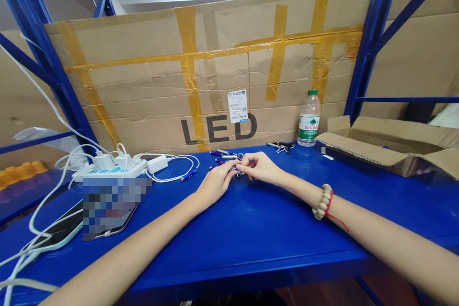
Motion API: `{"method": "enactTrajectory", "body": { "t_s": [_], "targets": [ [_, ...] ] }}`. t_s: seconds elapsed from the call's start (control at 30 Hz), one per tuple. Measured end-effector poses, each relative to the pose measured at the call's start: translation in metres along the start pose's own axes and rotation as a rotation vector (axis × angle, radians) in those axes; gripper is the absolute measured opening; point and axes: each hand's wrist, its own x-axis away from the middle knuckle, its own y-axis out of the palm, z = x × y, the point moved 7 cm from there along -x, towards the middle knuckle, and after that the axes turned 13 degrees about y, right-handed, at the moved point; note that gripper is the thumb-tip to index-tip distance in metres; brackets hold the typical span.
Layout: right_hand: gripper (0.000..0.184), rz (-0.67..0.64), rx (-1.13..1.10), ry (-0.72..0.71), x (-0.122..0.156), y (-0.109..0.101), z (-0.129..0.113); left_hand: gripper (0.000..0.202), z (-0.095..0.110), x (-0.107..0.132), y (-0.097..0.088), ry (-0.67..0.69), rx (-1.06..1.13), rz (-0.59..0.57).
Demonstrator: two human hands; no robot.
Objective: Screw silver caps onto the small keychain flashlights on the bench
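My left hand and my right hand meet above the middle of the blue table, fingertips pinched together. A small shiny metal piece shows just below the fingertips; what exactly they pinch is mostly covered by the fingers. Right behind the hands lie several slim blue and silver pen-like sticks, some with metal clasps. One blue end pokes out beside my left hand, and I cannot tell whether it is held. Farther left, a single blue pen-like stick lies apart from the others.
Dark and silver sticks with clasps lie near a water bottle. An open cardboard box stands at right. On the left are a power strip, white cables, and two phones. Taped cardboard walls the back.
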Motion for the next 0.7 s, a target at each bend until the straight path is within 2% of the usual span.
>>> {"method": "enactTrajectory", "body": {
  "t_s": [0.27,0.5,0.6,0.7],
  "targets": [
    [0.040,0.000,0.035,0.011,-0.001,0.002,0.002,0.024,-0.004,0.000,0.000,-0.037,-0.032,0.005],
    [0.039,0.037,0.112,-0.038,-0.002,0.001,0.000,0.019,-0.007,0.000,0.003,-0.099,0.032,-0.010],
    [0.038,0.056,0.185,-0.058,-0.003,0.000,0.000,0.019,-0.008,0.000,0.004,-0.104,0.038,-0.010],
    [0.033,0.113,0.346,-0.136,0.000,-0.004,-0.005,0.019,-0.010,0.001,0.005,-0.112,0.021,-0.019]
  ]
}}
